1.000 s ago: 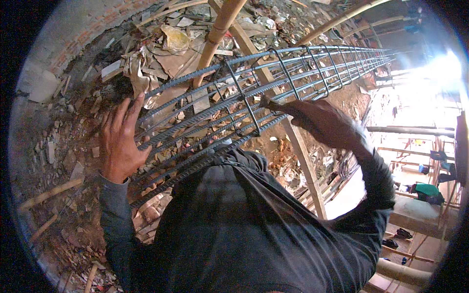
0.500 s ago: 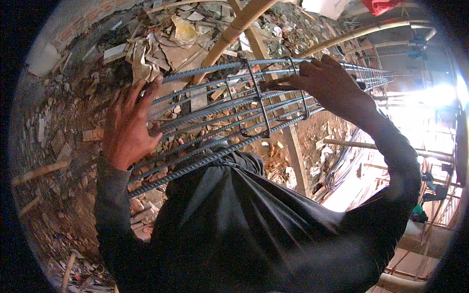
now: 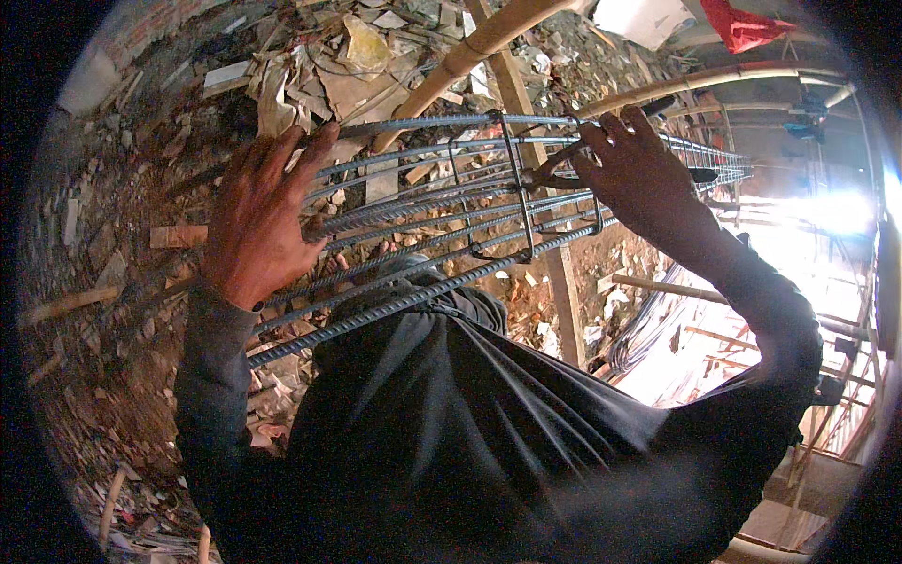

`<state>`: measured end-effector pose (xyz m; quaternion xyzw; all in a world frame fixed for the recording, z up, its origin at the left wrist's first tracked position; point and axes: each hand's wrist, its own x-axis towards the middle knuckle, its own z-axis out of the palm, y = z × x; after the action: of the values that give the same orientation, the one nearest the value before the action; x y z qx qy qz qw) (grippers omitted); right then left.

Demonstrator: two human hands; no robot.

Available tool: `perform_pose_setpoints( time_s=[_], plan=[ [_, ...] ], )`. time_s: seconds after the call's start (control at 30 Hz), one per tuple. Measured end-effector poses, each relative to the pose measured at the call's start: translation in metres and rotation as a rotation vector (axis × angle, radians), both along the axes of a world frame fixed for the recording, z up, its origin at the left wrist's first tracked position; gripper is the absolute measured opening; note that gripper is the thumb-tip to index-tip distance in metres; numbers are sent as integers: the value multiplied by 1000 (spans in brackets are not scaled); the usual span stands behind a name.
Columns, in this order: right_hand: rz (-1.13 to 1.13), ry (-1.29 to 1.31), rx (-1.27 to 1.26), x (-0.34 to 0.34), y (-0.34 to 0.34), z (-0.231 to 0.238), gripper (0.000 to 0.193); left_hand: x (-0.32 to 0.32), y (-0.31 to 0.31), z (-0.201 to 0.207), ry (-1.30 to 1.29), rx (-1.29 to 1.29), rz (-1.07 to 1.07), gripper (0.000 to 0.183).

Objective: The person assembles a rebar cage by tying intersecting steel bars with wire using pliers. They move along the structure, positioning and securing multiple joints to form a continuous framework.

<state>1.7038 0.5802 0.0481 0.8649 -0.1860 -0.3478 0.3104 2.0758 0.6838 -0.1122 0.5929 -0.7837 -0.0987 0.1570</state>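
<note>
A long cage of ribbed steel reinforcing bars (image 3: pixel 376 321) stretches across in front of me, running away to the far right. Square steel stirrups (image 3: pixel 518 179) encircle its bars. At the cage's left part, my left hand (image 3: pixel 266 218) lies over the bars with fingers spread and thumb apart, holding no tool. My right hand (image 3: pixel 641 174) is closed around dark-handled pincers (image 3: pixel 554 169). Their jaws point left, close to the nearer stirrup on the inner bars. Whether the jaws grip a tie wire is too small to tell.
Bamboo poles (image 3: pixel 470 52) and a wooden post (image 3: pixel 565 305) stand around the cage. Broken rubble (image 3: pixel 113 320) and scraps cover the ground. A bundle of thin rods (image 3: pixel 648 324) lies at the right, beside bright glare. A red cloth (image 3: pixel 747 28) hangs at the far right.
My right hand has tilted, and the pincers' handles and jaws show more plainly. The left hand has shifted slightly right along the bars. The whole view has turned a little.
</note>
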Motion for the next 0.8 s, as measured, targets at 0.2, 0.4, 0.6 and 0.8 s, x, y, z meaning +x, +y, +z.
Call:
perform_pose_setpoints(
  time_s=[0.2, 0.4, 0.6, 0.8],
  plan=[
    [4, 37, -1, 11, 1, -9, 33, 1, 1, -10, 7, -98, -11, 112],
    [47, 88, -5, 19, 8, -3, 28, 0, 3, -13, 18, -112, 5, 106],
    [-153, 66, 44, 37, 23, -4, 26, 1, 2, -16, 3, -183, -12, 108],
    [-366, -29, 205, 35, 8, -3, 20, 3, -2, -26, 11, -229, -17, 111]
  ],
)
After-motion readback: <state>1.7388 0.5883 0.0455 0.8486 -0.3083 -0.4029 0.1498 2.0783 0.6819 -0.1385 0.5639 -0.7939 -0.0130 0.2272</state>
